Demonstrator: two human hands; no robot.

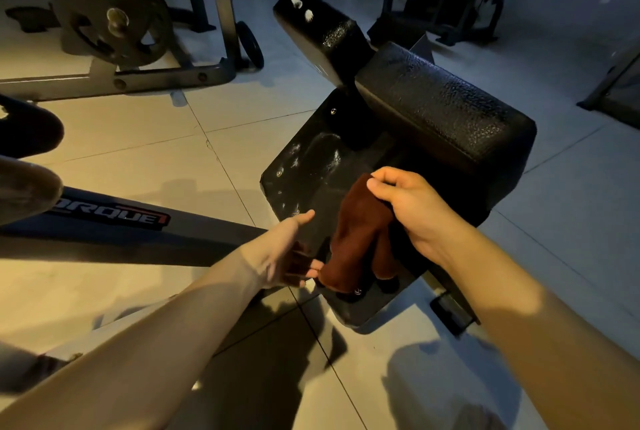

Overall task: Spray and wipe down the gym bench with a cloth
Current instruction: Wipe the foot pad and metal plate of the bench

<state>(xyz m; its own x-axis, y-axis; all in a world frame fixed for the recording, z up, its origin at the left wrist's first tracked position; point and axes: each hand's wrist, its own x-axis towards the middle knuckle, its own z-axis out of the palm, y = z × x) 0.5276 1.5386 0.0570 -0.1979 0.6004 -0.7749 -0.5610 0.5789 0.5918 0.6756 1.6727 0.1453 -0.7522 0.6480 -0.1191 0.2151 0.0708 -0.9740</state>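
Bench (443, 107), black pebbled vinyl, glistens with spray and shows wet streaks on its lower panel (311, 166), so wiping looks barely begun: the right hand (408, 207) clenches its fingers (381, 183) on a soft brown cloth (360, 232) hanging over that panel, while the blurred, spread left hand (287, 249) seems only to touch its lower corner.

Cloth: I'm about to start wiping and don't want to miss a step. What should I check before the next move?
1. Right hand grips the cloth: ok.
2. Left hand grips the cloth: not ok, it is open, with fingertips just at the lower end.
3. Cloth spread flat for wiping: not ok, it hangs bunched.
4. Bench sprayed: ok, wet spots shine on the pad.
5. Spray bottle set aside safely: cannot tell, not in view.
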